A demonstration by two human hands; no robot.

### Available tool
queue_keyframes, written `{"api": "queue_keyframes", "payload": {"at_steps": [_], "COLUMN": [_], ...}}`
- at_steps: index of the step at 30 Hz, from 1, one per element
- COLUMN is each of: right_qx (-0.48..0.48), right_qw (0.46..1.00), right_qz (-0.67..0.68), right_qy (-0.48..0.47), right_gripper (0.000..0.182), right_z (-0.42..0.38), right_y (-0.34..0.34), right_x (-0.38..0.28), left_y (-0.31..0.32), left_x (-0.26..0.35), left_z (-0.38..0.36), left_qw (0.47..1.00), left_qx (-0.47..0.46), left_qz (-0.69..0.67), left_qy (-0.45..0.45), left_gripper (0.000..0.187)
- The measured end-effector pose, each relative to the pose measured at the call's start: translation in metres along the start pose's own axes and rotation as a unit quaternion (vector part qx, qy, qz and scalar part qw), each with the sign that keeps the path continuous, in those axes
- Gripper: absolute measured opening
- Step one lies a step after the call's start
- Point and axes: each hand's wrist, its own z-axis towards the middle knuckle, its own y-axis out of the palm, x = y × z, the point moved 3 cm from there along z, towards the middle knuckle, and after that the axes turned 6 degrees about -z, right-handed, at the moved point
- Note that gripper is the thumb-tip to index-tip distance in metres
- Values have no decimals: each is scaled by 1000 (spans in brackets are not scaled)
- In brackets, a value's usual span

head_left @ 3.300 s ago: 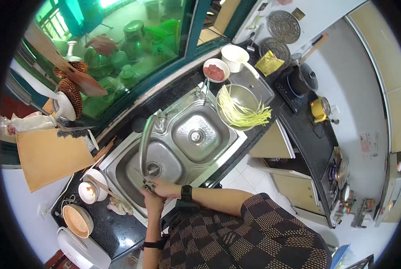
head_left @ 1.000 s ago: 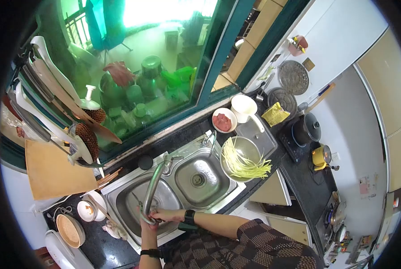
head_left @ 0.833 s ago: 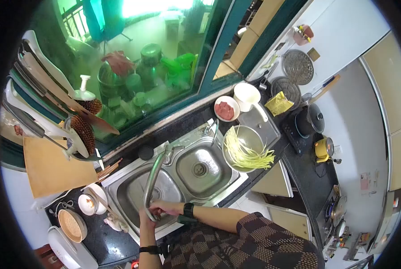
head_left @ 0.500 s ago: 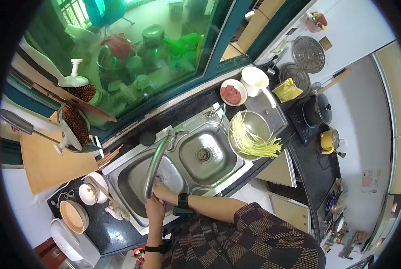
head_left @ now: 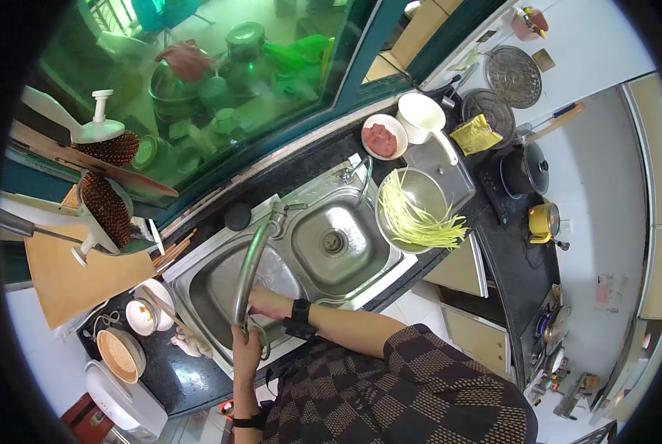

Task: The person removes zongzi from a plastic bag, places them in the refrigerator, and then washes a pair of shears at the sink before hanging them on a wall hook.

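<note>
My left hand point(head_left: 247, 351) is at the front edge of the left sink basin point(head_left: 216, 277), closed on a thin, curved green-rimmed item point(head_left: 266, 345). The rest of that item is hard to make out. My right hand point(head_left: 270, 303) reaches over the same basin from the right, above the item. Its fingers are partly hidden behind the curved metal faucet point(head_left: 249, 266), so their grip does not show.
Right basin point(head_left: 334, 240) beside; colander point(head_left: 412, 237) with pale green strips, bowl of meat point(head_left: 382, 139), white pot point(head_left: 422, 118) and yellow packet point(head_left: 476, 135) behind right. Small bowls point(head_left: 143, 317), wooden-coloured bowl point(head_left: 121, 355) and white appliance point(head_left: 123, 399) at left.
My hands have moved apart; the left is lower and a little left. The curved green rim now shows beside it. The view has shifted slightly.
</note>
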Motion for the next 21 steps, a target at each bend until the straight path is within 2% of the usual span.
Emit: {"api": "queue_keyframes", "payload": {"at_steps": [1, 2, 4, 5, 6, 7, 8, 10, 11, 13, 14, 16, 17, 18, 19, 20, 21], "right_qx": [-3, -2, 47, 46, 48, 50, 50, 106, 108, 98, 101, 69, 87, 90, 61, 29, 30], "right_qw": [990, 990, 990, 990, 988, 985, 985, 977, 977, 988, 988, 933, 938, 938, 966, 979, 979], "right_qz": [-139, -140, -119, -119, -143, -167, -168, -181, -180, -119, -118, -336, -316, -317, -250, -179, -177], "right_qy": [-34, -34, -52, -52, -31, -9, -8, 36, 37, 15, 15, -107, -109, -109, -9, 92, 94], "right_gripper": [39, 39, 40, 40, 41, 43, 43, 45, 45, 45, 45, 45, 45, 45, 44, 44, 44], "right_z": [8, 17, 26, 28, 26, 21, 14, 0, -1, 6, 6, 5, 0, -9, -18, -27, -28], "right_y": [-9, -13, -14, -16, -16, -13, -10, -5, -3, -5, -8, -10, -8, -6, -8, -5, -5], "right_x": [9, 22, 27, 29, 24, 15, 5, -9, -11, 4, 10, 8, 2, -14, -26, -35, -34], "left_y": [2, 5, 10, 10, 10, 10, 13, 17, 18, 16, 12, 2, 10, 7, 6, 5, 15], "left_x": [-5, -13, -6, -3, 2, 9, 14, 23, 20, 11, -2, -29, -13, -30, -56, -82, -61], "left_z": [6, 11, 16, 20, 23, 24, 25, 21, 24, 36, 49, 75, 69, 82, 101, 115, 103], "left_qw": [998, 998, 996, 996, 984, 947, 947, 915, 915, 909, 910, 970, 995, 995, 987, 946, 916], "left_qx": [-18, -19, -14, -14, 15, 44, 44, 113, 111, 181, 177, 147, 86, 83, -7, -95, -128], "left_qz": [-42, -43, -20, -19, 139, 293, 292, 375, 375, 352, 352, 167, 3, 3, -157, -311, -381], "left_qy": [48, 48, 85, 86, 107, 125, 125, 102, 102, 130, 130, 101, 51, 52, 24, -6, 13], "left_gripper": [44, 44, 28, 28, 30, 32, 32, 34, 34, 38, 38, 36, 36, 36, 34, 33, 22]}}
